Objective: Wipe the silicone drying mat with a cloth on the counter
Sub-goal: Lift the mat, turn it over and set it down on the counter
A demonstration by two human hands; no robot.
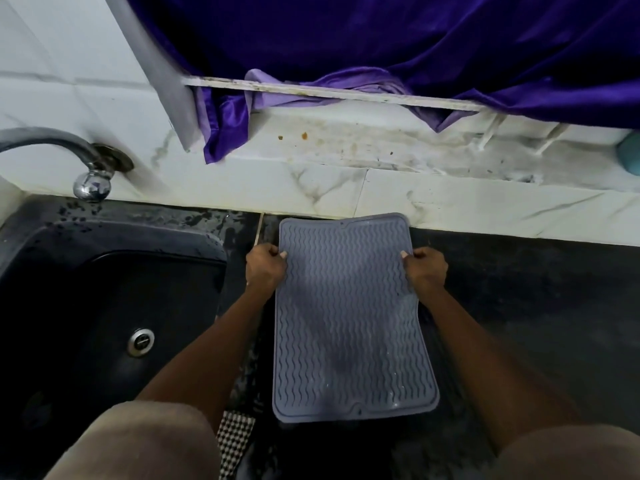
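I hold the mat point(349, 317) over the dark table point(519, 306), left hand point(265, 270) and right hand point(426, 268) each clamped on an edge; sink point(104, 306) left, checked cloth point(235, 441) below.

Both arms stretched fwd; left hand point(266, 270) & right hand point(425, 268) curled, thumbs on top, gripping opp. edges.

Matt ribbed silicone mat point(349, 317); glossy metal tap point(90, 183).
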